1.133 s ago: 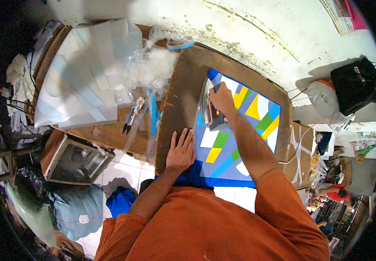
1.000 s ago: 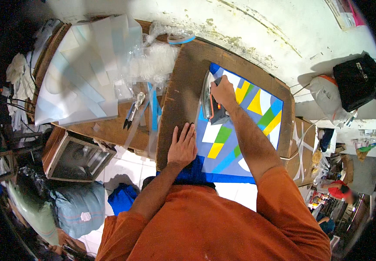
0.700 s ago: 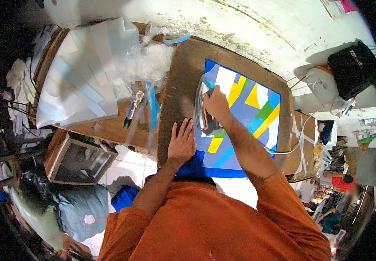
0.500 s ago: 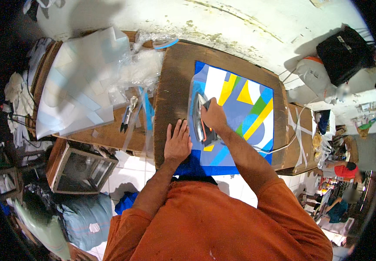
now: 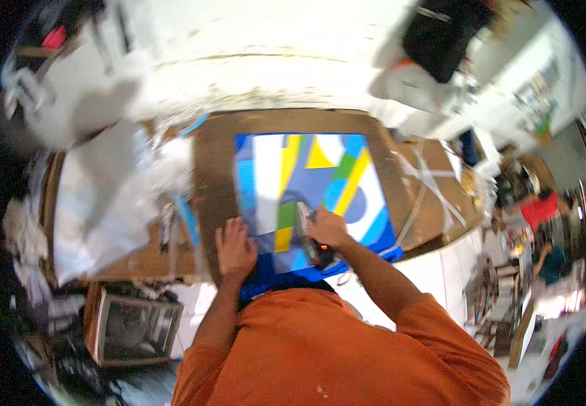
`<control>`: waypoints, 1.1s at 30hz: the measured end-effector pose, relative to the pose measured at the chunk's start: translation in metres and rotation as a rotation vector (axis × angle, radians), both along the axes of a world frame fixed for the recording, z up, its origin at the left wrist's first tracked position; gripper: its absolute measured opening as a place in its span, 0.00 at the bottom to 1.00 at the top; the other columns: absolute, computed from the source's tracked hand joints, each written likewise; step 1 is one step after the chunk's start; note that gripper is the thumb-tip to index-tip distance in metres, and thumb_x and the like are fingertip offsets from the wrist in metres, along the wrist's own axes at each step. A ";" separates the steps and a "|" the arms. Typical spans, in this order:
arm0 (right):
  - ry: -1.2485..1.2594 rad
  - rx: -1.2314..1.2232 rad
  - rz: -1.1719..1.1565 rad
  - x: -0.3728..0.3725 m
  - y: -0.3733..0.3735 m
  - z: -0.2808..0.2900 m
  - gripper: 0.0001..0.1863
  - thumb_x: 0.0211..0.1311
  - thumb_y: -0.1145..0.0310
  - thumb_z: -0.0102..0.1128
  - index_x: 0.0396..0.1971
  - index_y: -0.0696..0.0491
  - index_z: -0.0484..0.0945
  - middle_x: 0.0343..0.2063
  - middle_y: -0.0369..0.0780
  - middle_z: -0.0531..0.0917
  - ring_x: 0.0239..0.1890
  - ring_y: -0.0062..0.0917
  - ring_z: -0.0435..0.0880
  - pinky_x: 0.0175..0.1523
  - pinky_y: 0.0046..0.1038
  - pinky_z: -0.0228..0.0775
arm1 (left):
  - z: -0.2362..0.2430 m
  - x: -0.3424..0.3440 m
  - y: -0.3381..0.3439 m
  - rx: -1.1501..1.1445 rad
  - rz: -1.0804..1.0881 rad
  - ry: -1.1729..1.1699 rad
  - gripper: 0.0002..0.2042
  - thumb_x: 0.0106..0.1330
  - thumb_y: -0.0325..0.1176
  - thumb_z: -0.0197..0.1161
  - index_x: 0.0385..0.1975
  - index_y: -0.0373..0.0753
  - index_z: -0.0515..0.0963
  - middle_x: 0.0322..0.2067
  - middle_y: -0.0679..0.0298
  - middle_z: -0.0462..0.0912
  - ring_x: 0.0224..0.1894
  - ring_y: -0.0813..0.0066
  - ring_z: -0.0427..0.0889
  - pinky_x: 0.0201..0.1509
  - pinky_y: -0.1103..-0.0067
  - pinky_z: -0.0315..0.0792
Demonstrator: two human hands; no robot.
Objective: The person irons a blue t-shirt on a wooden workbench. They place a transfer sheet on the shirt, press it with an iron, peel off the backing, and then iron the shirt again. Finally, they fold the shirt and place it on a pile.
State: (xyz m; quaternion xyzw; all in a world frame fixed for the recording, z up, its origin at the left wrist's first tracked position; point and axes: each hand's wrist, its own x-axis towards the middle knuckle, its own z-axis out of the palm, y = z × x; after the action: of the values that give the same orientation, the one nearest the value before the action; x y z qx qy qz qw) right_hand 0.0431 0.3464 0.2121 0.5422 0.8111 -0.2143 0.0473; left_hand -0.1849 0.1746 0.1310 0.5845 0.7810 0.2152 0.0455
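A blue piece with white, yellow, green and light-blue patches (image 5: pixel 347 166) lies on a brown wooden board (image 5: pixel 215 159), partly under a thin see-through sheet at its left. My right hand (image 5: pixel 329 229) is closed round the handle of an iron (image 5: pixel 306 230), which rests low on the middle of the piece, near the board's front. My left hand (image 5: pixel 234 249) lies flat and open at the piece's lower left, fingers pointing away from me. The picture is blurred by motion.
At left are white sheets (image 5: pixel 90 216), crumpled clear plastic and a blurred tool on a wooden bench, with a screened frame (image 5: pixel 134 325) below. At right are cardboard with pale straps (image 5: pixel 431 203) and co-workers (image 5: pixel 536 210) farther off. A black bag (image 5: pixel 442 37) is beside the wall behind.
The iron, still in my right hand, has moved from the piece's left edge toward me and rightward across it. The view has shifted, showing more wall. My left hand stays at the lower left.
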 end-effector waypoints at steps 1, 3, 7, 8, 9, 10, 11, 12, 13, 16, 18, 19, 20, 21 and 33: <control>-0.033 -0.005 0.023 0.011 0.005 0.004 0.30 0.67 0.46 0.60 0.47 0.63 0.78 0.40 0.58 0.87 0.44 0.56 0.88 0.52 0.53 0.80 | 0.000 -0.001 -0.001 0.030 -0.017 0.040 0.21 0.71 0.37 0.57 0.61 0.37 0.75 0.73 0.55 0.68 0.80 0.58 0.57 0.84 0.52 0.43; -0.005 0.074 -0.088 0.035 0.016 0.017 0.33 0.65 0.42 0.60 0.40 0.63 0.84 0.39 0.59 0.87 0.44 0.56 0.88 0.53 0.52 0.80 | 0.000 0.002 0.001 -0.006 0.000 0.031 0.22 0.71 0.36 0.57 0.63 0.37 0.74 0.73 0.55 0.69 0.80 0.58 0.57 0.84 0.53 0.43; 0.207 -0.091 -0.272 0.144 0.066 0.078 0.35 0.60 0.39 0.68 0.43 0.63 0.85 0.37 0.53 0.89 0.39 0.47 0.90 0.42 0.45 0.85 | -0.005 0.003 0.002 0.070 -0.003 0.047 0.22 0.73 0.34 0.57 0.65 0.37 0.72 0.72 0.54 0.70 0.79 0.56 0.60 0.83 0.52 0.46; 0.331 -0.232 -0.386 0.180 0.080 0.094 0.33 0.61 0.44 0.73 0.49 0.61 0.85 0.37 0.45 0.91 0.34 0.36 0.92 0.30 0.39 0.89 | -0.006 0.002 0.002 0.045 0.014 0.032 0.21 0.74 0.33 0.57 0.66 0.37 0.72 0.72 0.54 0.70 0.78 0.56 0.61 0.83 0.51 0.47; 0.529 -0.277 -0.378 0.224 0.089 0.110 0.32 0.62 0.44 0.73 0.50 0.59 0.84 0.39 0.43 0.91 0.38 0.34 0.92 0.30 0.38 0.89 | -0.006 0.000 0.002 0.086 0.002 0.026 0.21 0.75 0.32 0.56 0.67 0.37 0.71 0.72 0.54 0.70 0.78 0.55 0.61 0.82 0.52 0.47; 0.672 -0.283 -0.421 0.260 0.100 0.118 0.28 0.64 0.47 0.73 0.51 0.57 0.84 0.39 0.41 0.90 0.39 0.30 0.91 0.32 0.36 0.89 | -0.007 -0.001 0.002 0.088 0.004 0.007 0.21 0.76 0.32 0.56 0.68 0.37 0.71 0.72 0.54 0.70 0.78 0.54 0.62 0.82 0.52 0.48; 0.676 -0.171 -0.529 0.299 0.111 0.121 0.26 0.64 0.49 0.73 0.51 0.55 0.84 0.38 0.41 0.90 0.37 0.29 0.91 0.33 0.35 0.88 | -0.006 -0.001 0.002 0.081 0.015 -0.009 0.21 0.77 0.31 0.55 0.69 0.37 0.70 0.72 0.54 0.70 0.77 0.54 0.62 0.82 0.52 0.49; 0.726 -0.089 -0.613 0.337 0.121 0.119 0.24 0.65 0.51 0.73 0.52 0.54 0.83 0.37 0.40 0.89 0.36 0.27 0.90 0.34 0.35 0.87 | -0.006 -0.001 0.003 0.073 0.047 0.001 0.22 0.80 0.32 0.53 0.71 0.36 0.68 0.70 0.51 0.71 0.75 0.52 0.66 0.80 0.55 0.56; 0.816 -0.007 -0.713 0.375 0.135 0.112 0.23 0.65 0.54 0.73 0.52 0.53 0.83 0.37 0.39 0.88 0.35 0.26 0.89 0.35 0.34 0.87 | -0.005 0.002 0.004 0.091 0.120 -0.083 0.22 0.80 0.32 0.53 0.71 0.36 0.68 0.70 0.50 0.72 0.74 0.51 0.68 0.79 0.56 0.58; 1.041 0.340 -0.957 0.480 0.175 0.068 0.19 0.61 0.62 0.77 0.46 0.57 0.84 0.35 0.38 0.86 0.34 0.23 0.85 0.36 0.30 0.82 | -0.001 0.016 0.003 0.252 0.312 -0.209 0.23 0.81 0.34 0.54 0.73 0.36 0.66 0.68 0.45 0.73 0.70 0.49 0.73 0.74 0.59 0.67; 1.093 0.615 -1.105 0.535 0.207 0.030 0.16 0.59 0.69 0.77 0.44 0.58 0.83 0.33 0.37 0.84 0.34 0.22 0.80 0.43 0.29 0.76 | 0.001 0.039 -0.006 0.308 0.423 -0.101 0.25 0.80 0.34 0.55 0.74 0.36 0.65 0.69 0.45 0.72 0.71 0.47 0.71 0.74 0.58 0.66; 0.952 0.697 -1.110 0.563 0.216 0.014 0.16 0.59 0.70 0.76 0.44 0.59 0.82 0.33 0.38 0.84 0.35 0.24 0.79 0.43 0.32 0.76 | 0.002 0.052 -0.011 0.326 0.504 -0.073 0.25 0.80 0.34 0.56 0.74 0.37 0.64 0.70 0.45 0.71 0.71 0.47 0.71 0.74 0.57 0.66; 0.965 0.817 -1.065 0.584 0.223 -0.003 0.16 0.60 0.71 0.75 0.45 0.60 0.81 0.34 0.39 0.83 0.36 0.25 0.79 0.44 0.33 0.75 | 0.003 0.065 -0.019 0.314 0.534 -0.011 0.26 0.80 0.35 0.56 0.75 0.37 0.63 0.70 0.46 0.70 0.72 0.46 0.70 0.74 0.56 0.65; 0.952 0.799 -1.191 0.602 0.236 -0.017 0.16 0.61 0.71 0.74 0.46 0.61 0.80 0.36 0.39 0.83 0.37 0.24 0.79 0.44 0.32 0.74 | 0.003 0.082 -0.025 0.292 0.591 0.020 0.27 0.79 0.36 0.57 0.75 0.37 0.62 0.71 0.46 0.69 0.72 0.45 0.69 0.74 0.55 0.65; 0.768 0.864 -1.183 0.667 0.319 -0.086 0.31 0.63 0.45 0.74 0.51 0.59 0.82 0.38 0.48 0.89 0.41 0.41 0.88 0.50 0.45 0.76 | -0.012 0.233 -0.102 0.108 0.929 0.215 0.32 0.79 0.45 0.55 0.76 0.33 0.58 0.73 0.44 0.65 0.73 0.39 0.65 0.78 0.50 0.55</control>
State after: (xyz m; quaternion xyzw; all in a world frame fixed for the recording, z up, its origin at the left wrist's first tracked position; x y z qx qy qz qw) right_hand 0.7099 0.6653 0.1262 0.7390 0.3626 -0.0434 -0.5662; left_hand 0.0483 0.0726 0.1186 0.1942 0.9475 0.1914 -0.1668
